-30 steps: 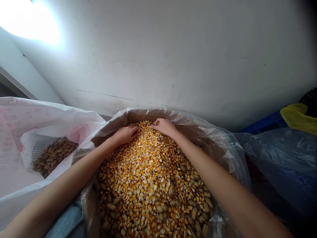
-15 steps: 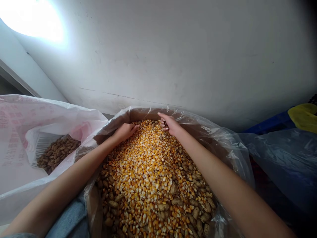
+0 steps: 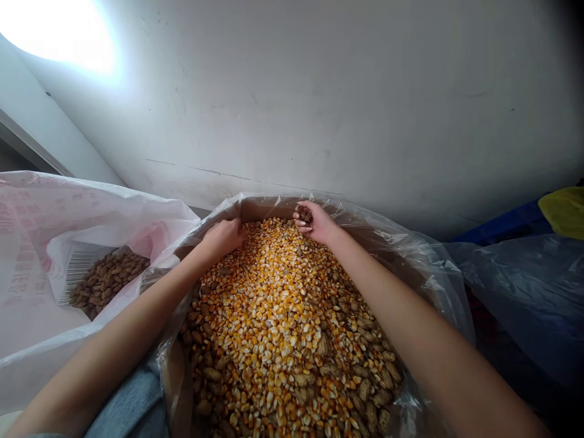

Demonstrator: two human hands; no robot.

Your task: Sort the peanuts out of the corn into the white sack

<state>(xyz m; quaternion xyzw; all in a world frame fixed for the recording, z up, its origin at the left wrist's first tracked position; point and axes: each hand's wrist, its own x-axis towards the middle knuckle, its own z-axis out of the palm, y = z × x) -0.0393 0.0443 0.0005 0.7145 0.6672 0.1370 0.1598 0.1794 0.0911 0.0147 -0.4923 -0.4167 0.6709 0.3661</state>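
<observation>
A heap of yellow corn kernels fills a box lined with clear plastic, with unshelled peanuts mixed in along the right and lower left. My left hand is at the far left of the heap, fingers curled down into the kernels; the fingertips and whatever they grip are hidden. Above the far edge of the corn, my right hand is turned palm inward, its fingers curled around a few brown peanuts.
To the left stands a white woven sack with pink print, holding brown almond-like nuts. A pale wall rises right behind the box. On the right lie a dark plastic bag, a blue edge and something yellow.
My left hand has shifted slightly left and its fingers have curled down into the corn. My right hand has turned, bringing the peanuts in its fingers into view.
</observation>
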